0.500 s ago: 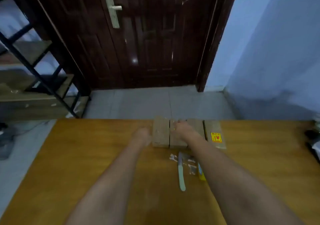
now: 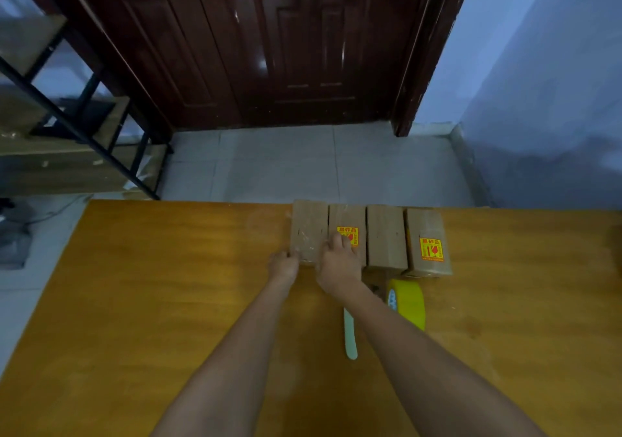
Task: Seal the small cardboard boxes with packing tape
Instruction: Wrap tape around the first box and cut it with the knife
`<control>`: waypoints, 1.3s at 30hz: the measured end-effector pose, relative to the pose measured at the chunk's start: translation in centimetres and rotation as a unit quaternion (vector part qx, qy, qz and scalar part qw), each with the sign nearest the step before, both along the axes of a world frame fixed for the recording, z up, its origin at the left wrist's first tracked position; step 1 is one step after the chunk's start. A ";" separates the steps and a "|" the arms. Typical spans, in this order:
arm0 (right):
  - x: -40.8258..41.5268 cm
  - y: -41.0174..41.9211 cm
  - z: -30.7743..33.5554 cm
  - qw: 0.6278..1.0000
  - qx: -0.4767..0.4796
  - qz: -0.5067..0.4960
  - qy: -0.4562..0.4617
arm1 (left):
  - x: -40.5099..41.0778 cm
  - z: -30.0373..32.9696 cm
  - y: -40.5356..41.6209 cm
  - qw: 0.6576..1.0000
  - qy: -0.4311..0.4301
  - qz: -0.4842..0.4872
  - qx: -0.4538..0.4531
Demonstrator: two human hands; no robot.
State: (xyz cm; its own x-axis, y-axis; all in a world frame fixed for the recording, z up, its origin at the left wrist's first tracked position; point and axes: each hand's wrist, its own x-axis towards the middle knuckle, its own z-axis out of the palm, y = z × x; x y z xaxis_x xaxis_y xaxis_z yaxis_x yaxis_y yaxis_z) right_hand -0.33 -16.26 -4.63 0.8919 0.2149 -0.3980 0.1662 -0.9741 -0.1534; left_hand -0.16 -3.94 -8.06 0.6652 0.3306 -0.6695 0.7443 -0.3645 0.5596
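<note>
Spanning the foreground, an orange-brown wooden table (image 2: 168,285) carries 4 cardboard boxes (image 2: 385,234) along its far edge, before grey floor tiles (image 2: 286,167) and a dark door (image 2: 286,49). Left hand (image 2: 284,265) touches the leftmost box's near corner, fingers curled; right hand (image 2: 338,263) rests across 2 boxes, fingers together. Yellow tape roll (image 2: 409,302) stands near.

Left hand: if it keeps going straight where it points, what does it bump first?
Probably the leftmost box. The left hand already sits at its near left corner, seemingly touching.

Four small cardboard boxes (image 2: 367,234) stand in a row at the far edge of a wooden tabletop (image 2: 151,302), both hands (image 2: 336,261) touching the two leftmost, a yellow tape roll (image 2: 409,302) nearby.
</note>
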 end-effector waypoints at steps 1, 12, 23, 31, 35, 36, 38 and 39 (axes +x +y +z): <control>0.0 -0.2 0.0 1.000 0.002 0.002 0.002 | 0.0 -0.2 0.1 0.999 -0.004 0.040 -0.035; 0.0 -0.9 0.8 1.000 0.023 0.014 -0.010 | -1.2 0.7 1.2 0.958 -0.041 0.183 -0.218; -6.3 2.3 2.1 0.872 0.420 -0.247 0.043 | -9.9 4.2 5.5 0.937 -0.065 0.138 -0.315; -17.0 6.3 -0.2 0.850 0.432 -0.296 0.058 | -18.3 2.0 9.7 0.984 -0.053 0.021 -0.166; -21.0 9.0 -1.9 0.846 0.422 -0.323 0.044 | -22.6 1.0 11.0 0.987 -0.042 0.028 -0.155; -21.7 9.5 -2.3 0.849 0.418 -0.319 0.041 | -23.4 0.7 11.3 0.987 -0.046 0.030 -0.151; -22.7 10.4 -3.0 0.847 0.424 -0.317 0.041 | -24.6 0.3 11.9 0.989 -0.056 0.036 -0.136; -23.0 10.8 -3.3 0.843 0.431 -0.319 0.042 | -24.8 0.0 12.2 0.989 -0.062 0.042 -0.127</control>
State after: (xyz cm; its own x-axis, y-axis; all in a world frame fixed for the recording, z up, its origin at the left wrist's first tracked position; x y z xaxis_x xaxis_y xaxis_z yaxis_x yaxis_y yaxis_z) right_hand -23.35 -5.49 -7.93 0.9117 -0.0551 -0.4072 -0.3960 -0.3823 -0.8349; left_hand -24.97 8.25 -8.08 0.7242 0.2197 -0.6537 0.6865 -0.1400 0.7135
